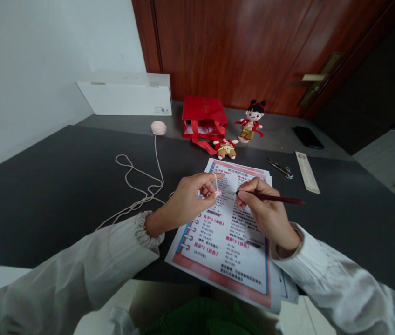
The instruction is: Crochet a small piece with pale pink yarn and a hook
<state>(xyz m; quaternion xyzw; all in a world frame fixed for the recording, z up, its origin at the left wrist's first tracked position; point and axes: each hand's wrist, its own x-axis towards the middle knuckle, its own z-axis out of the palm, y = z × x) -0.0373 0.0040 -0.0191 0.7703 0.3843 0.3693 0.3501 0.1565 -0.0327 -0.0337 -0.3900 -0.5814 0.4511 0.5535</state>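
My left hand (194, 195) pinches a small pale pink crochet piece (218, 192), and a strand of yarn runs up over its raised index finger. In my right hand (262, 207) is a crochet hook with a dark red handle (284, 199), its tip pointing left toward the piece, with a small gap between. Both hands are above printed pattern sheets (218, 253). Loose yarn (141, 201) lies in loops left of my left hand and leads back to a pale pink ball (158, 128).
A red bag (204, 116), a headless doll body (226, 149) and a finished doll (252, 121) stand beyond the sheets. On the right are small scissors (277, 166), a white packet (307, 172) and a black phone (308, 137). A white box (131, 97) is at the back left.
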